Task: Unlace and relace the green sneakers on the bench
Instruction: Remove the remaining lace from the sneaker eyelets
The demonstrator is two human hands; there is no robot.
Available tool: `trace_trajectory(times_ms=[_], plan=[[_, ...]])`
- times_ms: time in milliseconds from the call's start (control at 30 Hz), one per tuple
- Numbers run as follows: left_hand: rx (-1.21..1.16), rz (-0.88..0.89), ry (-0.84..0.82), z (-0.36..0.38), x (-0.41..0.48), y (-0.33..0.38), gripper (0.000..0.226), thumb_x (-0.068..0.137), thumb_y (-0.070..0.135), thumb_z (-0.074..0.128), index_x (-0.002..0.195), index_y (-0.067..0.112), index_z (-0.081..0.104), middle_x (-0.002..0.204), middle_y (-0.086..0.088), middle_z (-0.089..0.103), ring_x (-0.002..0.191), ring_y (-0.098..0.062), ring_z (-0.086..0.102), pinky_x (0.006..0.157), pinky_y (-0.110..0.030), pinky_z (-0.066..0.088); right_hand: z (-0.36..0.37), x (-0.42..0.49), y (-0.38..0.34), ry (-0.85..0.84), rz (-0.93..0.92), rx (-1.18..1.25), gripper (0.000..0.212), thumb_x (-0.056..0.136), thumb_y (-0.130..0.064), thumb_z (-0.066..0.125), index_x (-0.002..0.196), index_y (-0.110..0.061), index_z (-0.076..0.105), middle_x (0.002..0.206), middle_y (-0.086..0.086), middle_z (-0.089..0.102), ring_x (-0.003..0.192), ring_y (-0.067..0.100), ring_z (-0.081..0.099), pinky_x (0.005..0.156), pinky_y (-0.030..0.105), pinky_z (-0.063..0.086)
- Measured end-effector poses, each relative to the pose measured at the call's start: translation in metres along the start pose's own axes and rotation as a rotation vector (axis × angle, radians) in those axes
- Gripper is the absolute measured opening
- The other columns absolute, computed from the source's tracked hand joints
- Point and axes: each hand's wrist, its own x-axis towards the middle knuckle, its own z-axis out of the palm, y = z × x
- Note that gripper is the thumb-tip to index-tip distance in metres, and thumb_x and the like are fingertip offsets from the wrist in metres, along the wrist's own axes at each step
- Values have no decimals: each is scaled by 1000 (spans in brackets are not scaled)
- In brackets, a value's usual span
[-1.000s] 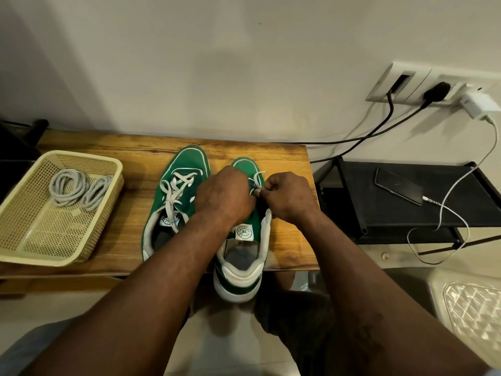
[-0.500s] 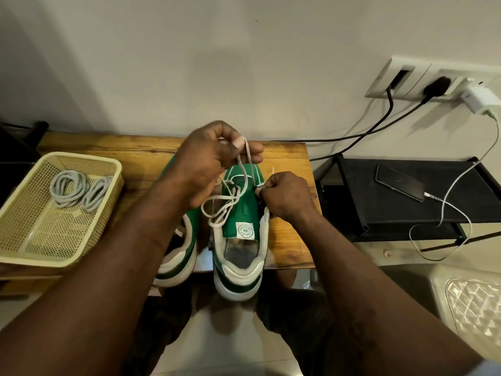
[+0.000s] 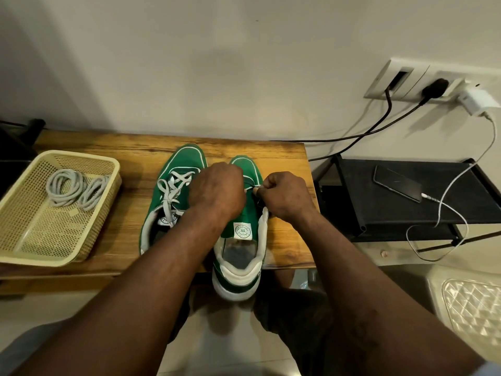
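Green shoe point(image 3: 245, 169): my left hand point(image 3: 217, 191) is back down after the pull, its grip hidden; right hand point(image 3: 287, 196) pinches the lace point(image 3: 249, 190), so unlacing continues.

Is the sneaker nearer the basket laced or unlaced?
Laced: a white flat lace criss-crosses the green canvas sneaker. Knotted or not, cannot tell.

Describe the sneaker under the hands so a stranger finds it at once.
Look at the wooden bench against the wall. Of two green sneakers there, it is the right sneaker, beneath the left hand and right hand. Unlike the left sneaker, its heel overhangs the front edge.
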Motion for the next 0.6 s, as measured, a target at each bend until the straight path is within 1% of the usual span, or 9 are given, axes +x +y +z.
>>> trace_trajectory(times_ms=[67,133,233,300,333,400,467,567,600], plan=[[-71,-3,-9,5,2,0,16,98,28,71,109,19,77,107,-6,66,95,-27,64,74,-37,49,0,0,-1,2,1,10,22,93,-30,73,76,-16,71,72,1,74,65,19,72,69,41,64],[-301,-10,-9,5,6,-4,11,99,24,69,105,18,76,105,-2,62,100,-27,64,77,-32,46,2,0,-3,-1,15,38,20,93,-27,73,76,-17,71,73,2,75,64,20,72,69,43,65],[-894,-115,-8,-12,8,-4,14,106,17,58,95,17,66,99,5,75,95,-18,70,73,-31,47,1,0,-3,3,38,69,18,92,-28,75,77,-18,72,77,2,75,70,22,74,68,46,66],[-1336,-229,-18,-21,6,-2,20,109,10,50,92,14,60,83,2,76,81,-19,73,82,-42,56,1,0,-3,2,49,89,19,92,-29,76,78,-18,72,78,3,75,70,22,74,66,46,66],[-1430,-264,-5,-23,6,-2,20,108,7,48,92,12,59,74,0,70,70,-19,68,83,-47,58,2,0,-3,3,50,100,19,92,-29,77,78,-17,72,78,3,75,70,22,74,65,45,66],[-1419,-309,50,-23,9,-2,20,106,6,47,91,14,58,70,0,56,60,-15,51,74,-45,56,4,-1,-6,-2,44,103,20,91,-30,77,77,-17,72,78,3,75,70,22,74,64,45,66],[-1303,-308,122,-24,11,-2,17,105,13,50,91,16,59,74,1,54,63,-15,46,64,-36,47,5,-2,-7,-1,42,73,21,90,-30,77,74,-18,70,76,3,74,69,23,74,65,45,66],[-817,-158,192,-30,10,-9,4,99,19,59,99,18,63,86,8,62,72,-12,55,62,-29,42,5,1,-6,7,58,58,16,85,-26,72,72,-17,67,74,6,74,67,28,74,65,46,66],[-661,-131,187,-30,7,-12,8,95,16,61,99,22,64,88,10,63,76,-13,58,63,-30,42,4,1,-6,4,58,53,13,82,-27,69,75,-16,67,75,7,75,68,29,75,66,47,66]])
